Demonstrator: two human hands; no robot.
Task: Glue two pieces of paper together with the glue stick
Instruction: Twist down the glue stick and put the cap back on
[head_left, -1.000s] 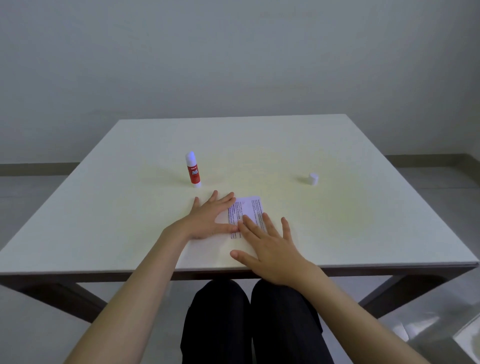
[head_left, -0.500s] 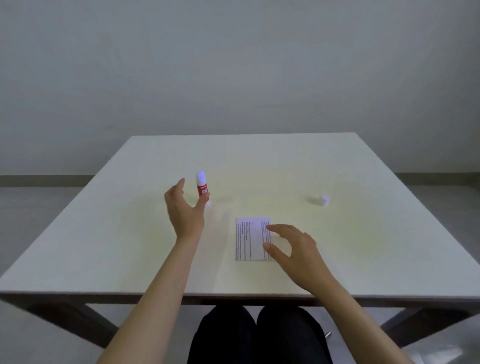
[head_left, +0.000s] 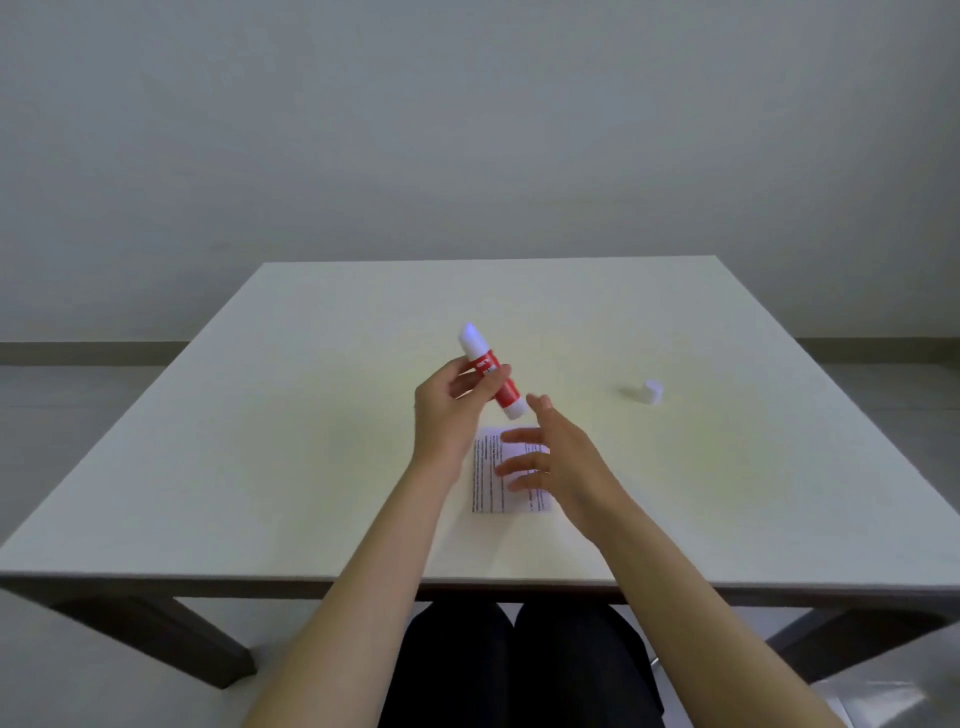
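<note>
left hand (head_left: 447, 410) pinches glue stick (head_left: 491, 379) tilted, off table, prob to recap (cap (head_left: 652, 391) sits apart); right hand (head_left: 556, 462) spread w/ nothing held, hovering above paper (head_left: 488, 478).

Glue stick lifted, paper flat on the table.
The red-and-white plastic glue stick (head_left: 489, 378) is tilted in the air, its uncapped white tip up and to the left; the white printed sheet of paper (head_left: 487, 478) lies below it near the table's front edge, and the small white cap (head_left: 652, 391) stands well off to the right.
</note>
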